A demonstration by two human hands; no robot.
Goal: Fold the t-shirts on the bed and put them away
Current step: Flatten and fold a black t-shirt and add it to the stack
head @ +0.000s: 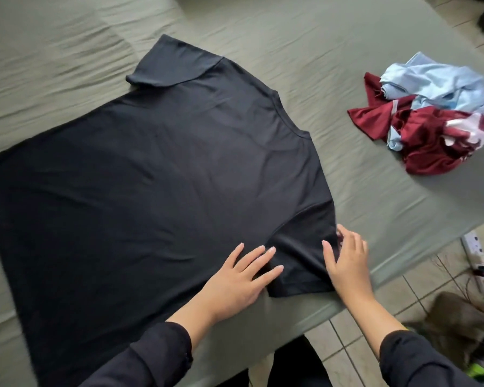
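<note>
A black t-shirt (162, 174) lies spread flat on the grey-green bed sheet (333, 51), collar toward the right, hem toward the left. My left hand (241, 280) presses flat on the shirt by the near armpit, fingers straight. At the outer edge of the near sleeve, my right hand (347, 263) rests with fingers extended, the fingertips touching the fabric. The far sleeve sticks out toward the back. A crumpled pile at the right holds a light blue t-shirt (442, 79) and a maroon t-shirt (425, 141).
The bed's near edge runs diagonally past my right wrist. Beyond it is a tiled floor (355, 342) with a white power strip (475, 261) and cables, and a blurred brown bundle (458, 317) at lower right.
</note>
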